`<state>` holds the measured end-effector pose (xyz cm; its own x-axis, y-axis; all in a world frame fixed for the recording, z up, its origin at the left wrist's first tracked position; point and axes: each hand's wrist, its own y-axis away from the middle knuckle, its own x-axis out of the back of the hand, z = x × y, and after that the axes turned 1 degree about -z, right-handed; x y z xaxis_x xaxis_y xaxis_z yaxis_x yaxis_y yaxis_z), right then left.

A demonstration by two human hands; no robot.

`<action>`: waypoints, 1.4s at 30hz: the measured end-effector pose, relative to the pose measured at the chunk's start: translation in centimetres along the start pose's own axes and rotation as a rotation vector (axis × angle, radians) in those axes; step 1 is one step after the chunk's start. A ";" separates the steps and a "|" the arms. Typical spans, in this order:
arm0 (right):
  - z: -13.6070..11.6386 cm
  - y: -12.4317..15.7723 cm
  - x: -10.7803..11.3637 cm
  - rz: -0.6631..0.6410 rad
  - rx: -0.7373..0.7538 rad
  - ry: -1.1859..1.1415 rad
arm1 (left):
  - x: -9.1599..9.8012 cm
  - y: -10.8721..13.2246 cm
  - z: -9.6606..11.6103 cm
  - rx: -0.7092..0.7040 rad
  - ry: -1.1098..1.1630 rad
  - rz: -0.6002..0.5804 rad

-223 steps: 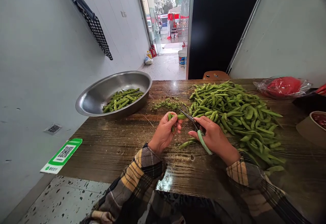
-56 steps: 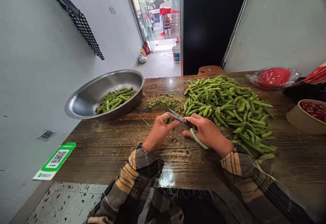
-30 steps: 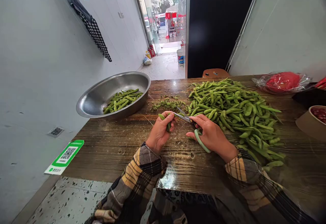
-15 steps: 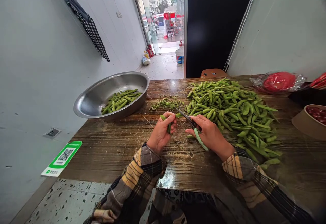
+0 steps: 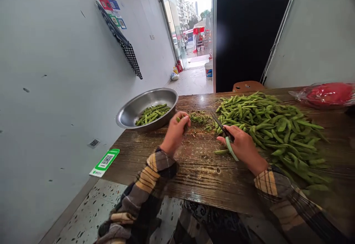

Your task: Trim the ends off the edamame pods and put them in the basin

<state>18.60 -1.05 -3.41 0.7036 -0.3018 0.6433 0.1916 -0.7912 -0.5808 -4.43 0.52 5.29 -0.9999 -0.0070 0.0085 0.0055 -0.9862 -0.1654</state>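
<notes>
My left hand (image 5: 176,127) is closed around a green soybean pod (image 5: 178,119), mostly hidden by the fingers. It is raised just right of a steel basin (image 5: 127,117) that has trimmed soybean pods (image 5: 154,114) in it. In my right hand (image 5: 240,142) is a pair of scissors (image 5: 229,145) with a pale green handle, its blades pointing up and left. Beyond the blade tips lies a small heap of snipped pod ends (image 5: 199,119). A large pile of soybean pods (image 5: 280,129) spreads beside my right hand, and a single pod (image 5: 222,151) lies below the scissors.
The wooden table (image 5: 199,177) meets a white wall on the left, with a green payment card (image 5: 106,161) at its edge. A red bundle in clear plastic (image 5: 330,94) lies at the back right. A brown stool (image 5: 247,86) stands behind the table.
My left hand has moved away from the scissors toward the basin, still holding a pod. My right hand keeps the scissors near the pile. The camera view has turned left.
</notes>
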 end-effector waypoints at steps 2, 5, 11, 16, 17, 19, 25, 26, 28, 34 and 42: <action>0.0 -0.2 0.2 0.026 -0.007 -0.002 | 2.1 -1.5 3.1 -0.201 -0.336 0.112; 0.0 -0.6 0.7 0.065 -0.027 -0.050 | 6.0 -4.5 7.1 -0.416 -0.844 0.368; 0.6 -1.7 2.4 0.260 -0.252 -0.288 | 8.0 -6.1 7.3 -0.546 -1.338 0.223; 1.5 -2.0 3.0 0.363 -0.379 -0.492 | -0.3 -1.9 0.6 -0.455 -1.076 -0.302; 1.7 -2.1 3.0 0.369 -0.385 -0.511 | -2.1 -0.9 -0.8 -0.436 -1.000 -0.388; 1.9 -2.1 2.9 0.378 -0.391 -0.527 | -5.0 0.8 -3.1 -0.412 -0.879 -0.500; 1.4 -2.3 3.0 0.373 -0.352 -0.487 | -8.1 3.0 -5.7 -0.279 -0.860 -0.591; 1.1 -2.3 3.1 0.365 -0.341 -0.476 | -8.0 2.9 -5.7 -0.261 -0.820 -0.575; 0.7 -2.3 3.3 0.336 -0.317 -0.460 | -7.5 2.6 -5.6 -0.200 -0.677 -0.510; -0.3 -1.9 3.2 0.146 -0.182 -0.316 | -5.5 1.9 -4.4 0.123 -0.073 -0.317; -0.5 -1.0 2.2 -0.065 -0.056 -0.076 | -4.5 1.1 -4.3 0.196 0.267 -0.310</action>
<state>19.61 -1.17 -1.14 0.7410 -0.2098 0.6379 0.2012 -0.8369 -0.5090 0.05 0.15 0.85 -0.9217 0.3116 -0.2310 -0.3190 -0.9477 -0.0053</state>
